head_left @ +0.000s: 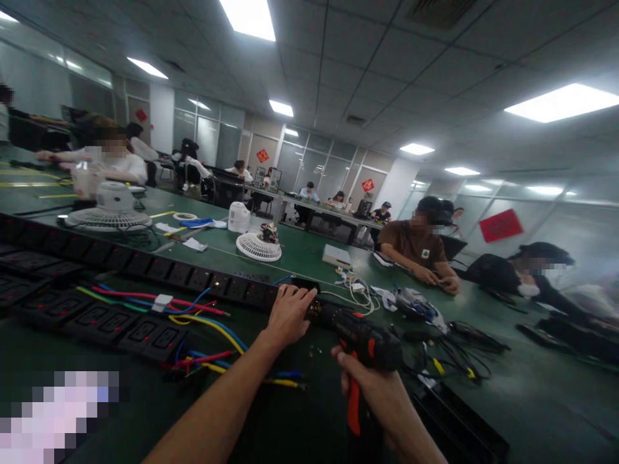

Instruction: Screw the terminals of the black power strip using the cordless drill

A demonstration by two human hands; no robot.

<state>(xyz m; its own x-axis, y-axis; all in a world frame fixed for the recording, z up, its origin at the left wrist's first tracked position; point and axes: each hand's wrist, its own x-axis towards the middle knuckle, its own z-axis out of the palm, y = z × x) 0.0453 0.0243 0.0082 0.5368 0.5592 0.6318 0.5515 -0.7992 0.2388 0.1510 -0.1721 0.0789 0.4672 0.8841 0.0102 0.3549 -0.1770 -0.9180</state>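
My left hand [290, 316] lies over the right end of a long black power strip [169, 270], its fingers curled down around the end. My right hand [370, 380] grips a black and orange cordless drill [370, 338] by its handle, index finger near the trigger. The drill points left, and its front end is close to the strip's end beside my left fingers. Whether the bit touches anything there cannot be made out. Red, blue, yellow and green wires [217, 325] lie in front of the strip, left of my forearm.
Black socket units [101, 322] lie at left on the green table [300, 258]. Beyond are fan parts [258, 246], a white housing [238, 217] and a grey box [337, 254]. Cables [464, 361] and a black channel piece [459, 419] lie at right. Several people sit around.
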